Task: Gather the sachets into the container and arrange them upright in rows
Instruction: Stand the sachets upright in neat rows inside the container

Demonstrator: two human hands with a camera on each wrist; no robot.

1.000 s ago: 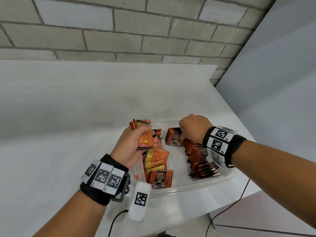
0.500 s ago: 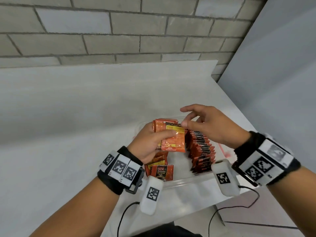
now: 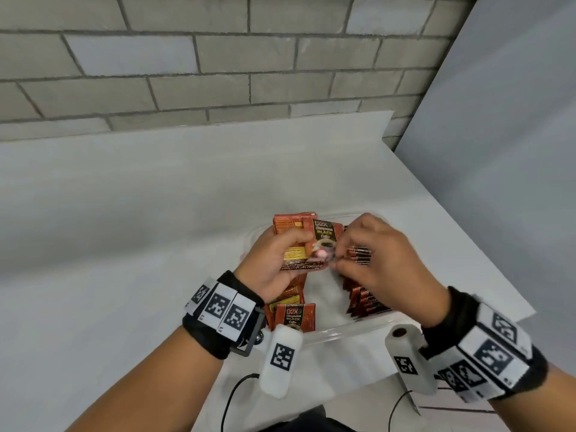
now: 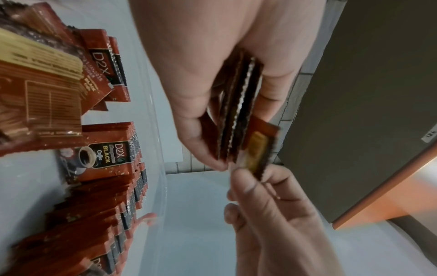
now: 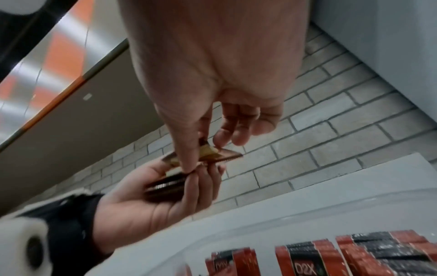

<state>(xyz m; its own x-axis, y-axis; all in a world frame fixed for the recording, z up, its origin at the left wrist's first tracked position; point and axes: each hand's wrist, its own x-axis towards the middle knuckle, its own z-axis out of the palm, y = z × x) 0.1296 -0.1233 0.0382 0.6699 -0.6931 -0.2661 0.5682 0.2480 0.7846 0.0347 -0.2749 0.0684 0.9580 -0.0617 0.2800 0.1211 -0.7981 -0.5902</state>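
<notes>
Foil-laminate coffee sachets, printed red and black, are shown at a sorting stage above a clear plastic container (image 3: pixel 343 330) set on a white table (image 3: pixel 124 229). At the left, loose sachets (image 3: pixel 294 316) are seen lying flat and overlapped on the container floor, not yet stood up. Above them, the left hand (image 3: pixel 274 263) is curled around a small stack of sachets (image 3: pixel 296 244), held by its faces between thumb and fingers and raised over the container. At the centre, one sachet (image 4: pixel 257 149) at the stack's right face is pinched at its corner by the thumb and forefinger of the right hand (image 3: pixel 383 263); it is judged to be in the course of being peeled from, or squared against, the stack. At the right, a dense row of upright sachets (image 3: pixel 364 294) is seen standing along the container's right wall, partly hidden beneath the right hand. The sachets are judged light, thin and pliable, with slick faces that slide against one another; a firmer hold is expected at the crimped, serrated end seals. An upright sachet is expected to topple unless pressed against its neighbours.
</notes>
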